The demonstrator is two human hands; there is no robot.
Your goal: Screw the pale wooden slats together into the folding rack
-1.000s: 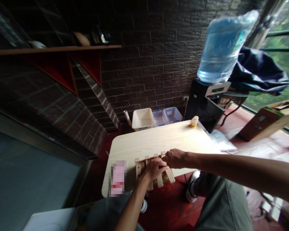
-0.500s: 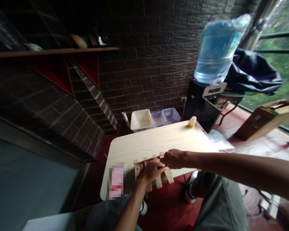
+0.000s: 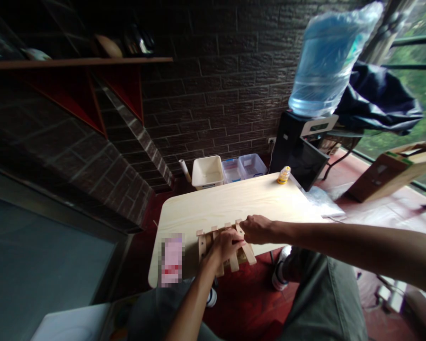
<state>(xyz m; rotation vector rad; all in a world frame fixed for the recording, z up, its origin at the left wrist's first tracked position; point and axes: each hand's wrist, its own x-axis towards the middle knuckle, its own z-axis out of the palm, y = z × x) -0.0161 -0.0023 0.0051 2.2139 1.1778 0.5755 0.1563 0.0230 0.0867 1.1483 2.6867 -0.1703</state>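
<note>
A slatted wooden piece lies at the near edge of the pale wooden table, with several light slats sticking out toward me. My left hand rests across its middle slats, fingers pointing right and apart from one another. Just to the right, my right hand is closed in a fist at the far end of the rightmost slats; whatever it grips is too small or hidden to make out. A pink item, pixelated, lies on the table left of the slats.
A small bottle with a yellow base stands at the table's far right corner. Beyond the table are a cream bin, clear plastic boxes and a water dispenser. My knees are under and beside the near edge.
The view has shifted slightly, tilting downward scenery up in the frame. Both hands keep nearly the same places on the wooden piece, with the right fist moved very little.
</note>
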